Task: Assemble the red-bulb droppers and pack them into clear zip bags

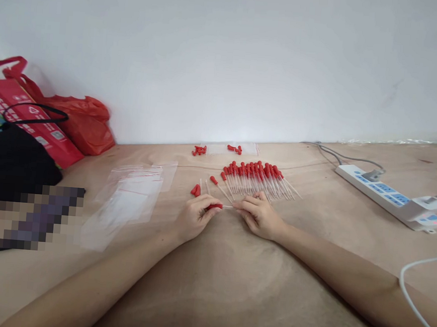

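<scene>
Between thumb and fingers, my left hand point(195, 216) pinches a red rubber bulb point(215, 206). A thin clear dropper tube point(227, 207) runs from that bulb to my right hand point(259, 215), whose fingers are closed round it. Bulb and tube meet end to end; how deep the tube sits in the bulb is hidden. Just beyond my hands lies a row of droppers with red bulbs point(253, 171), their clear tubes pointing towards me. Loose red bulbs point(195, 190) and a few bare tubes point(207, 186) rest beyond my left hand.
Clear zip bags point(128, 197) lie spread at the left. More red bulbs point(200, 150) and bare tubes sit by the wall on a clear bag point(250, 149). A white power strip point(386, 194) with cables stands right. Red bags point(81, 122) and a black bag point(14, 162) are far left.
</scene>
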`<action>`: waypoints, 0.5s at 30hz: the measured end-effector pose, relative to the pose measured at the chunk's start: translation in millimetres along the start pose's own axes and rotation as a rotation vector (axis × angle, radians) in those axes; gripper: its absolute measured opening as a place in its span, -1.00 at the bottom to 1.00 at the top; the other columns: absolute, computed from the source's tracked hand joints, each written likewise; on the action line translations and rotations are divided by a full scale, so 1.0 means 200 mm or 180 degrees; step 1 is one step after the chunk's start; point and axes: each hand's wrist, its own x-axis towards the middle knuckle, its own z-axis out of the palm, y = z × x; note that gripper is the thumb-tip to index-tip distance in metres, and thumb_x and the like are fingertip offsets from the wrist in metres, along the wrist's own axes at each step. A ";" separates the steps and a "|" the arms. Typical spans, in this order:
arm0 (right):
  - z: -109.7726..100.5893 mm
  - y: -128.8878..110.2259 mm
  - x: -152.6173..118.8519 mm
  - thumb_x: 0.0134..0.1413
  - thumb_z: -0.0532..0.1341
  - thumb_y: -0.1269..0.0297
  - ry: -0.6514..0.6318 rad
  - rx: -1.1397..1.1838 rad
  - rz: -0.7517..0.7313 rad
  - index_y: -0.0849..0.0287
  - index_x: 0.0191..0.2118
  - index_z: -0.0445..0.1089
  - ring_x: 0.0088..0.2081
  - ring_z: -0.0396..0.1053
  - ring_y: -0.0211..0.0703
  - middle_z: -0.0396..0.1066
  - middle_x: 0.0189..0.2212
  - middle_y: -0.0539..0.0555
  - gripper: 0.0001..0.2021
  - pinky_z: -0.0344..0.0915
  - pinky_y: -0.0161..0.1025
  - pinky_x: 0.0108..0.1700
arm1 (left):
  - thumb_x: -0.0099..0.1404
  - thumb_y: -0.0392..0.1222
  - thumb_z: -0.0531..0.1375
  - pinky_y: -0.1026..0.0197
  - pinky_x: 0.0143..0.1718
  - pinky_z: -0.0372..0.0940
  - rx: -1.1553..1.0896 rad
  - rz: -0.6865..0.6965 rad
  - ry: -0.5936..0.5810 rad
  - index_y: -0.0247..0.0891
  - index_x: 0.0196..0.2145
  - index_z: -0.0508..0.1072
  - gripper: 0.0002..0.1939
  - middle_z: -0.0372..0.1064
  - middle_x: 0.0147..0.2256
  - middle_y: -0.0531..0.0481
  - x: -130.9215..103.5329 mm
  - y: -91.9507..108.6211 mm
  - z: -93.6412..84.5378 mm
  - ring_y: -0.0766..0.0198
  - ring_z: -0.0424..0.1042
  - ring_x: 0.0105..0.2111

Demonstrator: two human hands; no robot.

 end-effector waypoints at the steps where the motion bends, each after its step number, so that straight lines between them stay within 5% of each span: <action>1: 0.00 0.00 0.00 0.10 0.00 0.40 -0.0008 -0.0010 -0.0021 0.15 -0.17 0.34 -0.37 0.28 -0.26 0.38 -0.42 0.04 -0.77 0.00 -0.22 -0.21 | 0.24 -0.25 0.05 0.27 -0.35 0.26 -0.0014 0.0003 -0.0003 -0.27 -0.35 0.38 -0.88 0.36 -0.42 -0.01 0.00 0.00 0.00 0.32 0.34 -0.41; 15: -0.03 -0.04 0.02 -0.02 -0.05 0.52 0.0003 -0.0625 -0.0355 0.19 -0.32 0.37 -0.49 0.15 -0.27 0.33 -0.50 0.05 -0.72 -0.12 -0.23 -0.35 | 0.25 -0.23 0.03 0.29 -0.40 0.24 0.0277 0.0222 -0.0168 -0.28 -0.38 0.37 -0.85 0.34 -0.45 -0.01 -0.03 0.03 0.00 0.33 0.33 -0.44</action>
